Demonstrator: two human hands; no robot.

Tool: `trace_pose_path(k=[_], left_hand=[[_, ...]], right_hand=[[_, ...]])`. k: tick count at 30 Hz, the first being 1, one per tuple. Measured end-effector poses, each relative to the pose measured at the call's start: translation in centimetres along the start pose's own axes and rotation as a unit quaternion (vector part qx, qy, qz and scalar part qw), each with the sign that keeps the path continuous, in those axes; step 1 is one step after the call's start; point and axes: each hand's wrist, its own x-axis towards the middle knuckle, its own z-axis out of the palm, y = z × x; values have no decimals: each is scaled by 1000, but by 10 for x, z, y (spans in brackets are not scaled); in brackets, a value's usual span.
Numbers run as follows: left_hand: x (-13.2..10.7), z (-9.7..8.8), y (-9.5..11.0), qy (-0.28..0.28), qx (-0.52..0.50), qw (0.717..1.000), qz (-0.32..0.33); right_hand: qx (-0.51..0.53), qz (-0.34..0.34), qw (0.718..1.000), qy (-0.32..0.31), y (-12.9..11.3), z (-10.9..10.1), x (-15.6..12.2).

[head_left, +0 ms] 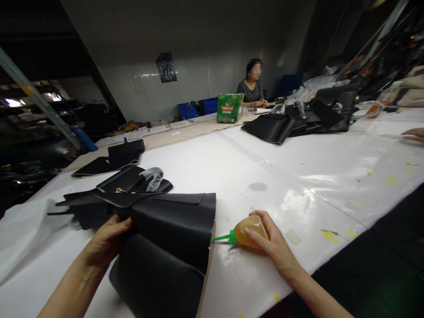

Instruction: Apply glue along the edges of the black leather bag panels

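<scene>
My left hand (111, 236) is closed on the left side of a black leather bag piece (172, 229), thumb on top and the other fingers hidden beneath. Its pale raw edge faces right. In my right hand (273, 238) is a squeeze bottle (250, 232) of amber liquid, lying tilted with its green nozzle (223, 237) pointing left. The nozzle's tip is at the raw edge; whether it touches, I cannot tell. Behind the held piece lies another black bag part (132, 181) with a gold clasp and a plastic-wrapped handle (154, 176).
A flat black piece (114, 159) lies at the far left, near crumpled white sheeting (29, 229). Across the white table (205, 163) are a green beer carton (229, 108) and a pile of black bags (298, 117). A person (251, 86) sits behind; another person's hand (414, 134) shows at right.
</scene>
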Motion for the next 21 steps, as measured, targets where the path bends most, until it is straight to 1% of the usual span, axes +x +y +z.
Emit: trace_pose_path(k=[2,4,6,8,9,12,13,14,17,18,19,21], left_hand=[[0,0,0,4,-4,1000,-3],[0,-1,1,9,-9,1000,-2],[0,-1,0,15,-16,1000,5],[-1,-2,0,17,-18,1000,8],[-1,-2,0,14,-18,1000,9],[-1,-1,0,7,-17,1000,11],[-1,-1,1,7,-19,1000,11],[0,-1,1,9,-23,1000,11],[1,-2,2,15,-40,999,14],[2,-3,1,14,-46,999,15],[2,-3,1,10,-48,999,14],[3,-4,0,0,-48,999,11]], right_hand=[[-11,-5,1000,5,2,1,-1],[-11,-4,1000,-22,4,4,-8],[0,-2,998,-64,6,7,-15],[6,2,997,-81,6,8,-18],[2,3,997,-71,6,8,-18],[-24,0,1000,-4,6,8,-14],[-29,-3,1000,2,7,8,-14],[-29,-6,1000,-9,8,8,-14],[-13,-10,997,-81,9,11,-19],[-10,-11,996,-90,9,11,-18],[-13,-12,997,-81,8,12,-15],[-24,-14,999,-29,6,10,-4]])
